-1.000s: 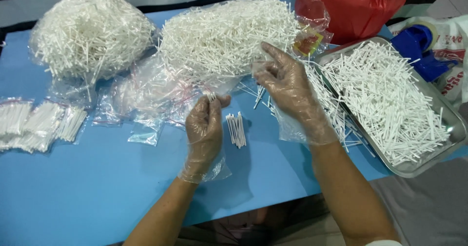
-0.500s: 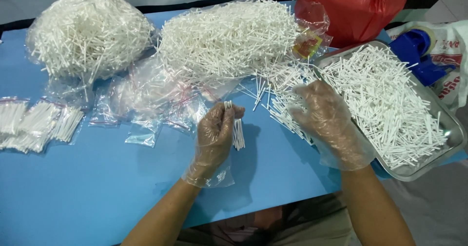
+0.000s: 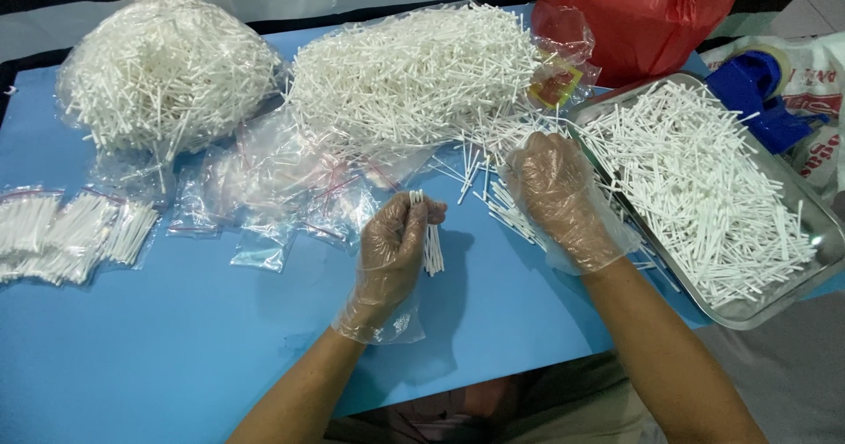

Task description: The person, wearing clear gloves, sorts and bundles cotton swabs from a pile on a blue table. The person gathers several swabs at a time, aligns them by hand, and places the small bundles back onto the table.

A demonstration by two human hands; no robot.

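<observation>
Counting step: left hand (image 3: pixel 394 243) pinches a small bundle of white sticks (image 3: pixel 429 237); right hand (image 3: pixel 556 189), fingers spread, rests on loose sticks (image 3: pixel 515 220) beside it, and adding more likely calls for a careful pinch.

The single head-worn camera looked steeply down, close above the blue table (image 3: pixel 176 356), facing its far edge.
</observation>
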